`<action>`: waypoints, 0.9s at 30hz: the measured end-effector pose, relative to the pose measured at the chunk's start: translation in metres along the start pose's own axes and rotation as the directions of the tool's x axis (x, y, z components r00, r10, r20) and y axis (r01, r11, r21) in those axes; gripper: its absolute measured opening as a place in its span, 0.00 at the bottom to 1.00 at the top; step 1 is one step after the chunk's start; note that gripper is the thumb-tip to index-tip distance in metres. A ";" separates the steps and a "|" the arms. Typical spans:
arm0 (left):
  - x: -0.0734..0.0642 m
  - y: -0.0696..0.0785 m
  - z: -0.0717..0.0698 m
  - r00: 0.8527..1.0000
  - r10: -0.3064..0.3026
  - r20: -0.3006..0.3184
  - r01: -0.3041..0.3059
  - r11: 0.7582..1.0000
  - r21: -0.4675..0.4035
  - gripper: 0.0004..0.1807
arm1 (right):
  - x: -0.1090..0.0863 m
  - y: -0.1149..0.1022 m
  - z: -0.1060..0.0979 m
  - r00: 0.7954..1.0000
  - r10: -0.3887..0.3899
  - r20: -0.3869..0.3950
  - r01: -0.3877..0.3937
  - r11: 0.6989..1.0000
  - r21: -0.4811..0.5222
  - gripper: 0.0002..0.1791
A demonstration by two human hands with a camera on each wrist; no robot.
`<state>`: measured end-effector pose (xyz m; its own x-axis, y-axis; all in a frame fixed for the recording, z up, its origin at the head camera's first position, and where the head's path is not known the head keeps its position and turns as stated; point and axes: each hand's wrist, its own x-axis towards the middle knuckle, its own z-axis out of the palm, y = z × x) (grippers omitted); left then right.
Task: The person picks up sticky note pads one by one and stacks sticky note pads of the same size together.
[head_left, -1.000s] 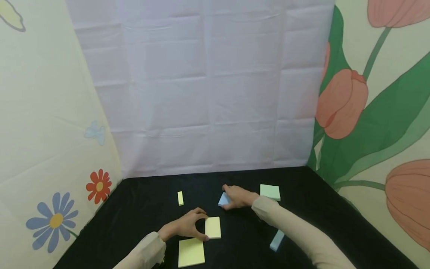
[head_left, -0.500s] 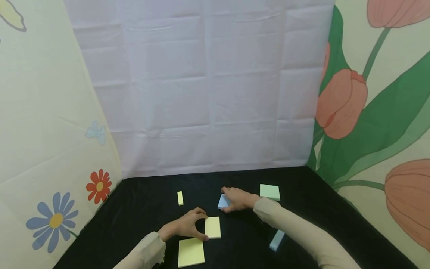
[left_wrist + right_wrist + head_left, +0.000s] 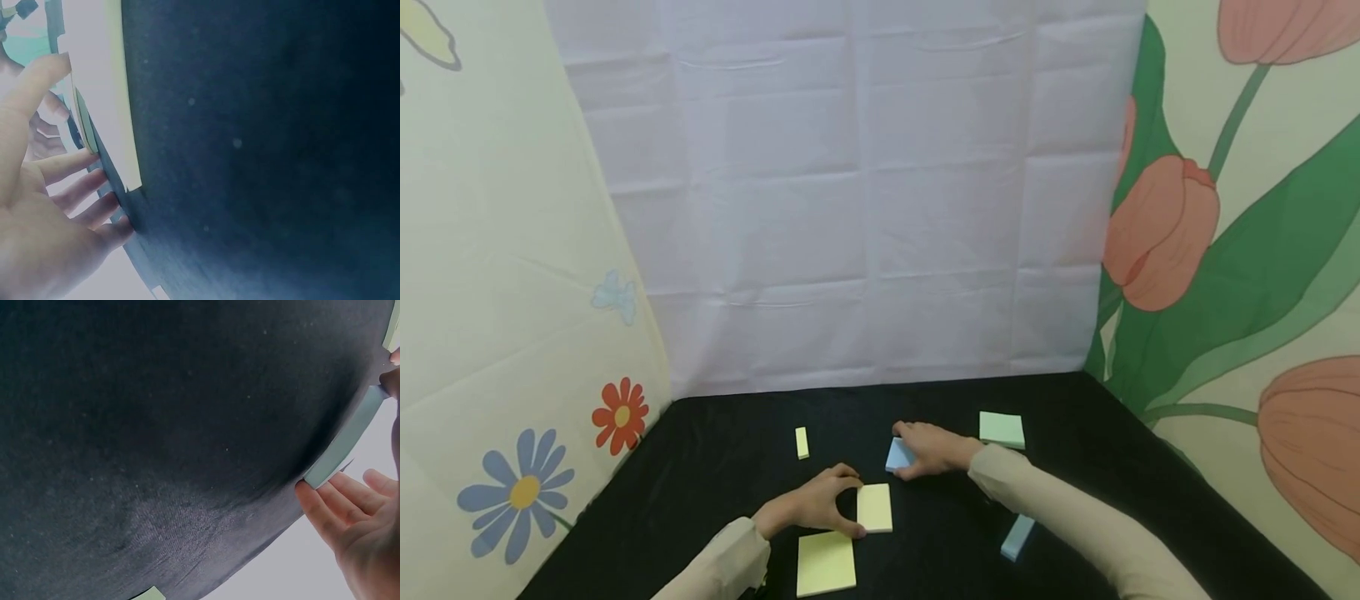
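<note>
My left hand (image 3: pixel 818 502) pinches a small pale yellow sticky note pad (image 3: pixel 876 508) by its near and far edges, thumb at the near one. A larger yellow pad (image 3: pixel 826 567) lies just in front of it, nearer me; in the left wrist view this larger pad (image 3: pixel 103 94) covers part of the smaller one. Farther out, my right hand (image 3: pixel 936 447) grips a blue sticky note pad (image 3: pixel 898 456) from its right side. Thumb and fingertips meet opposite ends of the blue pad (image 3: pixel 347 440) in the right wrist view. The palm hides its right part from above.
A narrow yellow pad (image 3: pixel 802 442) lies at the back left of the black-covered table (image 3: pixel 722 450). A green pad (image 3: pixel 1002 429) sits behind my right wrist. Under the right forearm shows a narrow blue pad (image 3: pixel 1017 537). A white cloth (image 3: pixel 865 208) hangs behind the table.
My right hand has slid the blue pad slightly toward me, and more of its top shows. The left hand and the yellow pads have stayed in place.
</note>
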<state>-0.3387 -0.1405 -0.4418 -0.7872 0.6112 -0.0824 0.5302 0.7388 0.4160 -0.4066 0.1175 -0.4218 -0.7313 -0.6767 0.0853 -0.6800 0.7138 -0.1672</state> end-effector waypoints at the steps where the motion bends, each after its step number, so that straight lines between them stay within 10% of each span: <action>1: 0.000 0.000 0.000 1.000 0.001 0.000 -0.001 1.000 0.000 0.38 | 0.000 0.000 0.000 1.000 -0.001 0.000 0.001 1.000 -0.005 0.36; 27: -0.001 0.003 -0.001 1.000 -0.003 0.003 0.003 1.000 0.004 0.39 | -0.011 -0.005 0.000 0.999 -0.004 0.034 0.004 1.000 0.015 0.37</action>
<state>-0.3368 -0.1389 -0.4395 -0.7877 0.6101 -0.0861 0.5293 0.7416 0.4121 -0.3951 0.1212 -0.4220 -0.7262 -0.6855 0.0530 -0.6820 0.7084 -0.1818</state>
